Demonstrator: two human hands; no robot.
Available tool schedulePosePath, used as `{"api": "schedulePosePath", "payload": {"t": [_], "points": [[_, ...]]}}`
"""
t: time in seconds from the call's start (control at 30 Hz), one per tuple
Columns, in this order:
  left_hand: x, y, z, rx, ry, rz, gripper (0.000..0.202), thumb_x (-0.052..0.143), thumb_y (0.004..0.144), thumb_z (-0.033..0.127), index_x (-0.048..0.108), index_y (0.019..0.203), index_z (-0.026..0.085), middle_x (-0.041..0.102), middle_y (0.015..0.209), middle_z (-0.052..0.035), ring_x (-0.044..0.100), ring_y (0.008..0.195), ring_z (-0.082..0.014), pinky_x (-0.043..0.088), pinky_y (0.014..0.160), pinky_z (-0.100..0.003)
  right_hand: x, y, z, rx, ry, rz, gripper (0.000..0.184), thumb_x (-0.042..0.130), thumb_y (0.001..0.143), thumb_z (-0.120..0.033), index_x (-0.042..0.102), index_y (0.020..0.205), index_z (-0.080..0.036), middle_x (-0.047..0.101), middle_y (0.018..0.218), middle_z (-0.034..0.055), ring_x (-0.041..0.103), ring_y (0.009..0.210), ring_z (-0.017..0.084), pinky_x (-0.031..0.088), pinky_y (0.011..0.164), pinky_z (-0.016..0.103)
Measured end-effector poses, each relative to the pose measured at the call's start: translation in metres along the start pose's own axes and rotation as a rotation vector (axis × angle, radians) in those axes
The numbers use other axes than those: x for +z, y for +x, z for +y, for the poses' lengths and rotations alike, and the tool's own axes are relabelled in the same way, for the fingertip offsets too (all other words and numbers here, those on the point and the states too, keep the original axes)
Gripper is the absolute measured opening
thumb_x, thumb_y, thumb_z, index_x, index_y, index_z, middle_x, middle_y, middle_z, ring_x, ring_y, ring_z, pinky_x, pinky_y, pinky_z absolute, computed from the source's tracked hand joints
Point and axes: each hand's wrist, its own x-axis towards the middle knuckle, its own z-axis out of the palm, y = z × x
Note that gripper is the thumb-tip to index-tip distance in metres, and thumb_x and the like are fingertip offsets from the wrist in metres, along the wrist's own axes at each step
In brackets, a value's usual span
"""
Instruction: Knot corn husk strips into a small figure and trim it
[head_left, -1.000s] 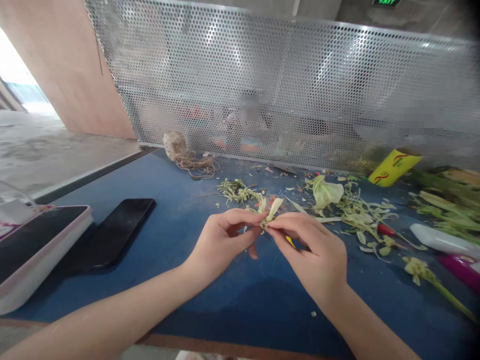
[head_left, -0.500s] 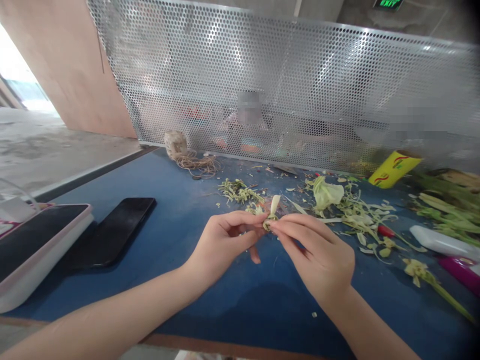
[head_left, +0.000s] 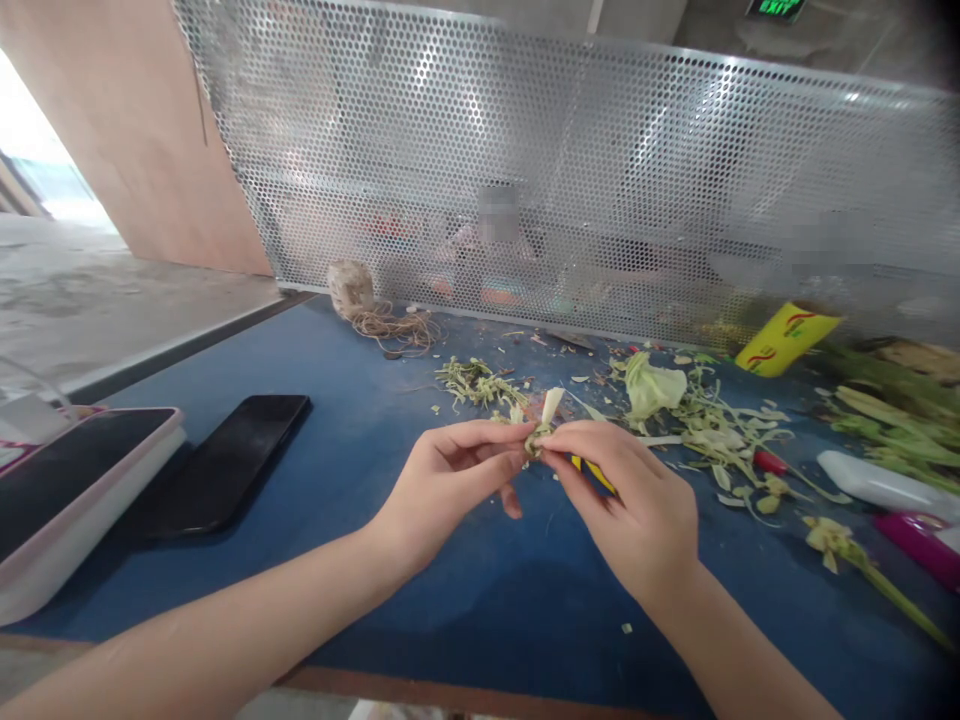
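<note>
Both hands meet at mid-table around a small piece of folded pale-green plant strip (head_left: 550, 405), its light end sticking up. My left hand (head_left: 457, 480) pinches it between thumb and fingertips from the left. From the right, my right hand (head_left: 637, 495) grips it with thumb and fingertips. A bit of yellow (head_left: 598, 474) shows under the right hand's fingers; what it belongs to is hidden. Behind the fingers lie a heap of thin green scraps (head_left: 476, 382) and a crumpled pale leaf (head_left: 652, 388). More shredded plant strips (head_left: 712, 440) spread to the right.
At left lie a black phone (head_left: 232, 465) and a pink-edged device (head_left: 82, 490). A roll of twine (head_left: 351, 288) stands at the back, before a perforated metal screen (head_left: 525, 130) with a person behind it. A yellow tube (head_left: 787, 340) and a knotted stalk (head_left: 847, 550) are on the right.
The right hand has shifted slightly left with its fingers more bent, and the yellow bit has come into sight beneath them. Both hands keep hold of the plant strip.
</note>
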Motion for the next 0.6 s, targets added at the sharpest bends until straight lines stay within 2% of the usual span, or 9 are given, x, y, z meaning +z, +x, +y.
{"api": "schedulePosePath", "payload": {"t": [0.1, 0.17, 0.4, 0.6], "points": [[0.002, 0.000, 0.002, -0.047, -0.018, 0.031, 0.013, 0.066, 0.068, 0.014, 0.069, 0.080, 0.013, 0.066, 0.072, -0.0010, 0.056, 0.043, -0.0069, 0.048, 0.044, -0.020, 0.001, -0.002, -0.001, 0.183, 0.203, -0.045, 0.021, 0.056, 0.077, -0.010, 0.052, 0.091, -0.024, 0.064, 0.084, -0.0007, 0.064, 0.077, 0.013, 0.053, 0.072, 0.024], [0.002, 0.001, 0.004, -0.071, -0.037, 0.046, 0.011, 0.066, 0.068, 0.016, 0.068, 0.079, 0.012, 0.066, 0.074, -0.0012, 0.056, 0.042, -0.0072, 0.048, 0.044, -0.021, 0.001, -0.004, -0.001, 0.248, 0.311, -0.065, 0.022, 0.055, 0.077, -0.010, 0.050, 0.092, -0.025, 0.063, 0.086, -0.0011, 0.063, 0.079, 0.012, 0.053, 0.075, 0.024], [0.003, 0.001, 0.004, -0.110, -0.056, 0.048, 0.010, 0.068, 0.066, 0.017, 0.068, 0.074, 0.012, 0.066, 0.071, -0.0009, 0.056, 0.041, -0.0073, 0.047, 0.044, -0.021, 0.001, 0.001, -0.003, 0.341, 0.475, -0.051, 0.027, 0.056, 0.074, -0.007, 0.044, 0.092, -0.023, 0.060, 0.080, -0.0019, 0.063, 0.073, 0.010, 0.053, 0.071, 0.022], [0.002, 0.002, 0.001, -0.116, -0.051, 0.032, 0.007, 0.067, 0.067, 0.017, 0.069, 0.073, 0.012, 0.066, 0.074, -0.0013, 0.056, 0.041, -0.0072, 0.047, 0.044, -0.021, -0.001, 0.006, -0.004, 0.435, 0.555, -0.086, 0.032, 0.054, 0.070, -0.004, 0.039, 0.091, -0.023, 0.057, 0.072, -0.0036, 0.060, 0.070, 0.011, 0.053, 0.071, 0.027]]}}
